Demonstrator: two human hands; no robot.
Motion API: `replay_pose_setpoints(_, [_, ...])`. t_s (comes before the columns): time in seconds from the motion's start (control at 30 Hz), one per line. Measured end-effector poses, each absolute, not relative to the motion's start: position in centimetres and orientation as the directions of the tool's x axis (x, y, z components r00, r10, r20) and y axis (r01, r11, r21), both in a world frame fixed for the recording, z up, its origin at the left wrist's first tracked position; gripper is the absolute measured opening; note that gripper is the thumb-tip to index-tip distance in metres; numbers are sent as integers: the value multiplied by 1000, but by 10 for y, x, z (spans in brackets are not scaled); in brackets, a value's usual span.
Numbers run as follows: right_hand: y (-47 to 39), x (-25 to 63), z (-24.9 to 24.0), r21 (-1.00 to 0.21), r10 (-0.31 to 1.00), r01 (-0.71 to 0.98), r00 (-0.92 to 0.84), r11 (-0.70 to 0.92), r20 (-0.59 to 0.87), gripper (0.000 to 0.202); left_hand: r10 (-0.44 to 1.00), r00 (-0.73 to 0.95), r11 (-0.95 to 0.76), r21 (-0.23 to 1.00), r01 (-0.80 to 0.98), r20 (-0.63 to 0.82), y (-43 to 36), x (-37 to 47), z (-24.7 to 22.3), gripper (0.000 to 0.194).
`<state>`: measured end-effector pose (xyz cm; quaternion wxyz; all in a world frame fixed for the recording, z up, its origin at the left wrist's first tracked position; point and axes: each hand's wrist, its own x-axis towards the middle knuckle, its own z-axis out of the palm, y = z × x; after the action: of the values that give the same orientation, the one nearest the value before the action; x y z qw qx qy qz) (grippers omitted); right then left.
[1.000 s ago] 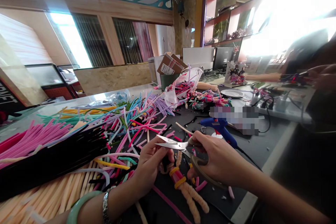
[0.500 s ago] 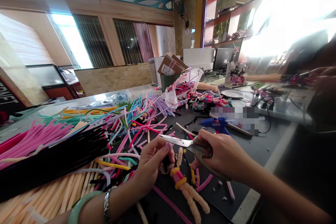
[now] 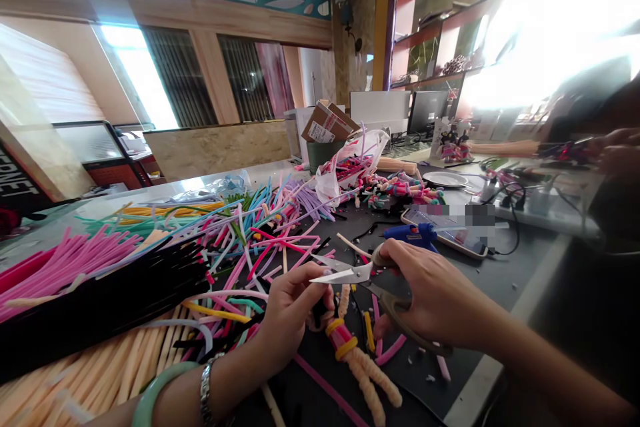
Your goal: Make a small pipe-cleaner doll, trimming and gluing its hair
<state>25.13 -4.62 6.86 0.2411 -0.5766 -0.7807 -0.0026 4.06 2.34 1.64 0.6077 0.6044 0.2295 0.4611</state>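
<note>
My right hand (image 3: 425,293) is closed round the handles of the scissors (image 3: 357,272), whose blades stand apart and point left over my left fingertips. With finger and thumb pinched, my left hand (image 3: 295,303) holds the head end of a pipe-cleaner doll (image 3: 342,337). The doll has a pink body with yellow bands, a raised peach arm and two peach legs that hang toward the lower right. Its head is mostly hidden by my fingers; something black and a small lilac bit show there.
Bundles of pink (image 3: 95,260), black (image 3: 110,300) and peach pipe cleaners (image 3: 125,353) lie at the left. Beyond my hands are a blue glue gun (image 3: 413,235), a phone (image 3: 450,233) and a plastic bag (image 3: 327,180). A person's hand (image 3: 620,150) shows at the far right.
The scissors have opened; their blades were together before. The fingers of my right hand have spread with the handles. My left hand and the doll have hardly moved.
</note>
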Motion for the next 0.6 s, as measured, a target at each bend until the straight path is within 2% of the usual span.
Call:
replay_pose_setpoints(0.4, [-44, 251, 65, -294, 906, 885, -258, 361, 335, 24, 808, 530, -105, 948, -299, 257, 21, 39, 18, 16])
replay_pose_setpoints(0.6, [-42, 253, 63, -297, 909, 888, -248, 351, 335, 24, 785, 556, -118, 947, -299, 273, 22, 40, 17, 19])
